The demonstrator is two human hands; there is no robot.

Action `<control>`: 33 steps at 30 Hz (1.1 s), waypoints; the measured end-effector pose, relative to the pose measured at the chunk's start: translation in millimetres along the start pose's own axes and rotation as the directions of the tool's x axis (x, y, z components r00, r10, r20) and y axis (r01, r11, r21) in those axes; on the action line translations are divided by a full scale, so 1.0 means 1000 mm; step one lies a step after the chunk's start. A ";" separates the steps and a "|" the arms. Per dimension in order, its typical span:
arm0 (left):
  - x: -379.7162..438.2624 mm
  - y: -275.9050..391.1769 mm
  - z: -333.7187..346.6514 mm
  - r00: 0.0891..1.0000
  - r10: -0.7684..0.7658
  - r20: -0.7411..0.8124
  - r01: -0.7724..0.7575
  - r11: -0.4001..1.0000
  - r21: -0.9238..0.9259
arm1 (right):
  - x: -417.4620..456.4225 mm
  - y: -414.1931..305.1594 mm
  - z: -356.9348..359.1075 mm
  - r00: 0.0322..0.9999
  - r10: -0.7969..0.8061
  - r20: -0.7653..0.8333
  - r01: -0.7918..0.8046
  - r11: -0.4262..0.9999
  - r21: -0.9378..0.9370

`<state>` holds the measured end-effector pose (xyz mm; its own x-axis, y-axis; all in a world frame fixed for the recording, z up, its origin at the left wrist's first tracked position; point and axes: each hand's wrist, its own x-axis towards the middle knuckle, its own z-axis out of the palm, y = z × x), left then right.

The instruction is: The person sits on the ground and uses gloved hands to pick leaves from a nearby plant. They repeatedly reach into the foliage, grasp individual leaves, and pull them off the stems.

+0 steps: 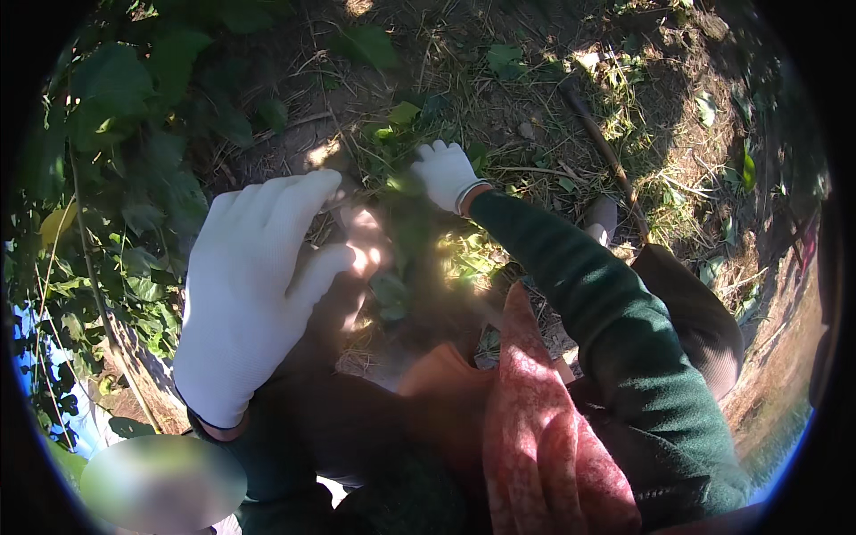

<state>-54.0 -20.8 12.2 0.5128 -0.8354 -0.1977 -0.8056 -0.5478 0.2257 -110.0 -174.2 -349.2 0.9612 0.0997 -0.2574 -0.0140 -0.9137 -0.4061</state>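
Note:
My left hand (251, 274), in a white knit glove, is raised close to the camera at the left. Its fingers are bent and the thumb stands apart from them, with no held thing visible in the gap. Farther off, my right hand (447, 175), also in a white glove, reaches down to the ground. Its fingers are spread over low green leaves (401, 115) and dry grass (374, 157). Its palm side is hidden, so a grip on any stem cannot be made out.
Leafy plants (134, 100) and a thin stem (90, 267) crowd the left. A dark, stick-like shaft (605, 147) lies at the right, near a shoe (602, 217) and my bent knee (699, 321). A red patterned cloth (535, 401) hangs in front of me.

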 end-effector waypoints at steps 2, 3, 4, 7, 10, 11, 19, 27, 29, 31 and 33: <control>-0.001 -0.004 0.000 0.999 -0.028 0.020 0.028 1.000 0.007 | 0.008 -0.011 0.008 0.975 -0.065 -0.214 0.025 0.982 -0.186; -0.001 -0.006 -0.001 0.999 -0.034 0.034 0.033 0.999 0.008 | 0.016 -0.011 0.014 0.969 -0.065 -0.238 0.020 0.982 -0.189; -0.001 -0.008 -0.002 0.998 -0.034 0.047 0.034 0.999 -0.004 | 0.025 -0.010 0.019 0.963 -0.065 -0.262 0.015 0.982 -0.191; -0.002 -0.014 -0.001 0.999 -0.029 0.029 0.029 0.999 -0.017 | 0.046 0.001 0.021 0.992 -0.015 -0.123 -0.018 0.963 -0.268; -0.002 -0.017 0.000 0.999 -0.002 0.033 0.002 1.000 -0.015 | 0.051 0.016 0.022 0.995 0.000 0.100 0.035 0.935 -0.352; -0.004 -0.015 -0.002 1.000 0.000 0.031 0.001 1.000 -0.022 | 0.047 0.020 0.025 0.997 -0.060 0.050 0.074 0.938 -0.338; -0.008 -0.013 0.002 0.972 0.165 -0.170 -0.167 0.986 -0.001 | -0.067 0.012 0.066 0.998 0.051 0.045 -0.042 0.980 -0.193; -0.019 -0.008 0.027 0.948 0.157 -0.277 -0.139 0.987 0.082 | -0.110 0.000 -0.099 0.976 -0.032 -0.217 -0.005 0.986 -0.167; -0.017 -0.002 0.044 0.921 0.146 -0.362 -0.114 0.988 0.108 | -0.115 0.013 -0.142 0.952 -0.093 -0.291 -0.012 0.941 -0.338; -0.031 0.012 0.059 0.883 0.175 -0.435 -0.215 0.975 -0.046 | -0.129 0.008 -0.183 0.909 -0.157 -0.386 -0.054 0.874 -0.482; -0.063 0.031 0.073 0.865 0.138 -0.483 -0.239 0.959 -0.154 | -0.135 0.005 -0.220 0.864 -0.173 -0.472 -0.143 0.815 -0.561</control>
<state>-133.0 17.3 -37.8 0.4757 -0.8189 0.3212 -0.8493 -0.3325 0.4101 -178.8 -279.3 -123.4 0.9634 0.0585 0.2618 0.0056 -0.9801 0.1982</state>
